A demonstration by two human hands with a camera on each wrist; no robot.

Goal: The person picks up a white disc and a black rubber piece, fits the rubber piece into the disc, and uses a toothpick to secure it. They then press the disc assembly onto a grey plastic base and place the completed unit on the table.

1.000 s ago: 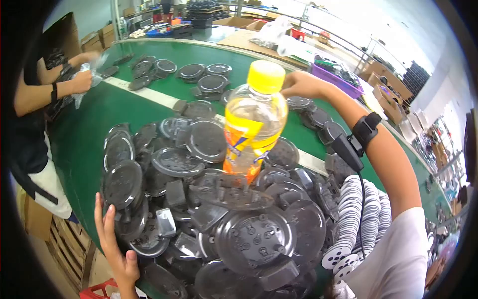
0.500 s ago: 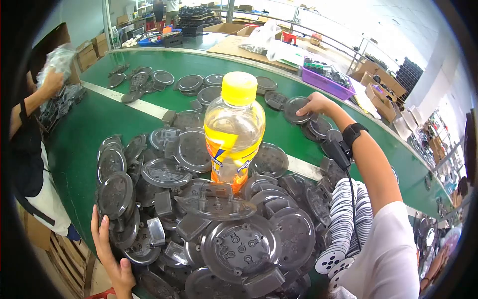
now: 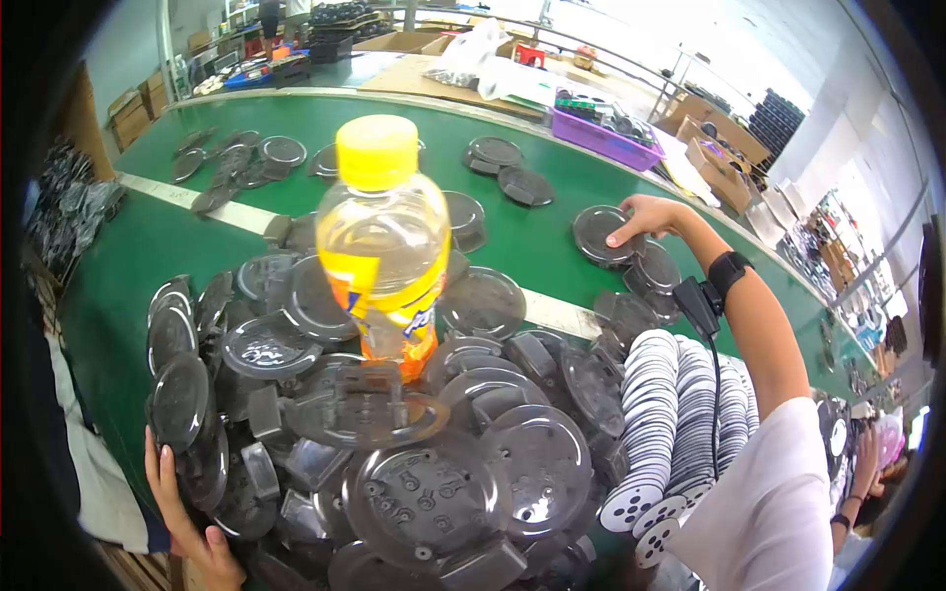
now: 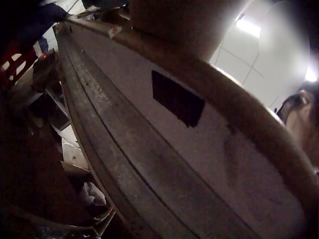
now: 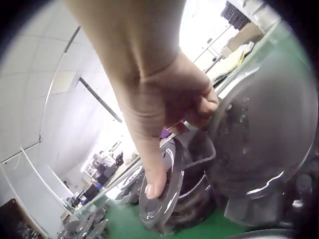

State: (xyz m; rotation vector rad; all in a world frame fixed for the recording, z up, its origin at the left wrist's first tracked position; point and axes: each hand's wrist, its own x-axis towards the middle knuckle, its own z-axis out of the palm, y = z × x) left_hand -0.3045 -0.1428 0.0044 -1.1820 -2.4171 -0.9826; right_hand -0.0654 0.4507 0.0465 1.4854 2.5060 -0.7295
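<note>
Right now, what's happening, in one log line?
right hand: pinching round, see-through dark plastic part | left hand: open beside heap of similar parts | clear plastic bottle, yellow cap: upright amid heap

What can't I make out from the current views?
- Bottle base, head view: hidden by dark parts in front.
- Bottom of that pile, head view: covered by its upper parts.
- Right hand's far fingertips, right wrist view: behind the hand and dark disc.
- Left hand's contact with the pile: overlap obscures it in the head view; the hand is outside the left wrist view.
</note>
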